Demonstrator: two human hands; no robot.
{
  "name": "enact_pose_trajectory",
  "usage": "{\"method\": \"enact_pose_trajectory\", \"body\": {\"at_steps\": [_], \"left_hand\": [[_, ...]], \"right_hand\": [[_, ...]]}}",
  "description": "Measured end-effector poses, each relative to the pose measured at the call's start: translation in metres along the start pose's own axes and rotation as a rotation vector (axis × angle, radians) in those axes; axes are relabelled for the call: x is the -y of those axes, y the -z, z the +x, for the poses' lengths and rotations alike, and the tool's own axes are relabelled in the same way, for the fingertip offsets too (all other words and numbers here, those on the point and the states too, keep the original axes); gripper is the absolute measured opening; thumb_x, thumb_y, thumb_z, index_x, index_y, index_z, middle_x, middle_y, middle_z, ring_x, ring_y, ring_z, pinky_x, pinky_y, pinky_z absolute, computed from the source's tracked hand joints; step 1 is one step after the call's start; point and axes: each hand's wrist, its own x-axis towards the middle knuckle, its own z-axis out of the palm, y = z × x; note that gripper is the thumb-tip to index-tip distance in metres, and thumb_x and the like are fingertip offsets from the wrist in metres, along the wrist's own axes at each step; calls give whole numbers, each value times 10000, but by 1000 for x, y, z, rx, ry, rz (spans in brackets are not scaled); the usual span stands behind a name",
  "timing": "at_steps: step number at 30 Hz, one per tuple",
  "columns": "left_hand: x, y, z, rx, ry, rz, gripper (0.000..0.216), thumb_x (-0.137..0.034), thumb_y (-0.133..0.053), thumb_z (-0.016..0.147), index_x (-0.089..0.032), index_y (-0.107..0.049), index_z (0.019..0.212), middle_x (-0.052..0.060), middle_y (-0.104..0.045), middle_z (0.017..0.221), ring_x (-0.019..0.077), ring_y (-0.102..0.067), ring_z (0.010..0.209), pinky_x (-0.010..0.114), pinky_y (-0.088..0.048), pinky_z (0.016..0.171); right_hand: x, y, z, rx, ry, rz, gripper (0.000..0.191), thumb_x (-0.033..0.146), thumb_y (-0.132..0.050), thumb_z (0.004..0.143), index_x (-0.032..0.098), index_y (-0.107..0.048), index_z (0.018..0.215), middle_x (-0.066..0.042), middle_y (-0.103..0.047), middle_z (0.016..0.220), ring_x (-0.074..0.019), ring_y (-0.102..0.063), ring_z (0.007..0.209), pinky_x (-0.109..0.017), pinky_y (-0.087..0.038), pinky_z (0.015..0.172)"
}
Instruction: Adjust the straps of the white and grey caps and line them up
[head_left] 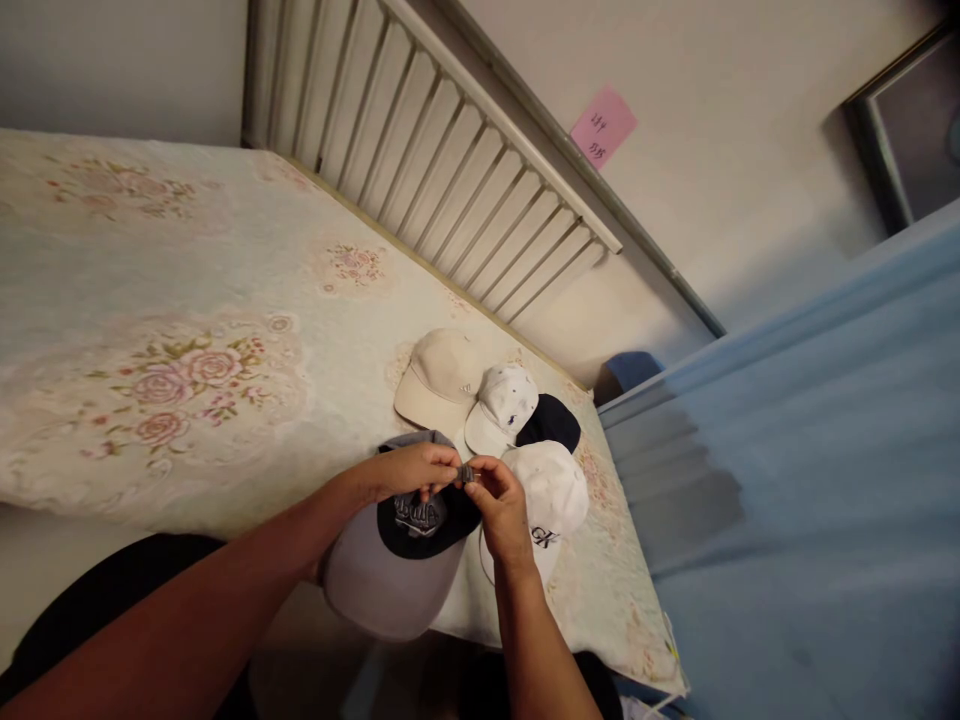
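A grey baseball cap (394, 590) is tipped with its dark inside facing up and its brim toward me, at the table's near edge. Above it, my left hand (420, 468) pinches one side of the cap's small back strap (466, 474). My right hand (501, 505) pinches the strap from the other side, so the fingertips of both hands almost meet. The fingers partly hide the fastening. Just right of my right hand sits a white cap with black letters (551, 490). Beyond the hands are a beige cap (442, 375), a small white patterned cap (506, 405) and a dark navy cap (553, 425).
The caps rest on a floral tablecloth (330, 340). A pale radiator (442, 150) runs along the wall behind, with a pink note (604, 125) above it. A blue curtain (810, 480) hangs at the right, near a blue object (634, 370) in the corner.
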Motion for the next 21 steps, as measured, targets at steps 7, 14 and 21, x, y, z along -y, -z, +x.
{"method": "enact_pose_trajectory", "body": {"at_steps": [7,14,21], "left_hand": [[-2,1,-1,18,-13,104,177,-355,-521,758,-186,-494,713,-63,-416,593,89,-410,514,218,-372,506],[-3,2,-3,-1,-24,210,139,-303,-492,752,-189,-494,673,-52,-442,576,104,-441,510,230,-350,503],[4,1,-2,-35,-39,108,81,-256,-523,738,-179,-516,714,-48,-484,625,103,-494,565,220,-368,538]], "right_hand": [[-3,4,3,28,-31,12,242,205,-731,688,217,-640,912,18,-647,775,-130,-594,704,-253,-452,692],[-2,3,0,22,-63,-82,251,252,-728,667,214,-648,902,6,-654,794,-146,-591,715,-272,-462,707],[0,1,0,36,-76,-155,246,237,-711,664,222,-656,903,10,-654,795,-142,-592,696,-258,-460,674]]}}
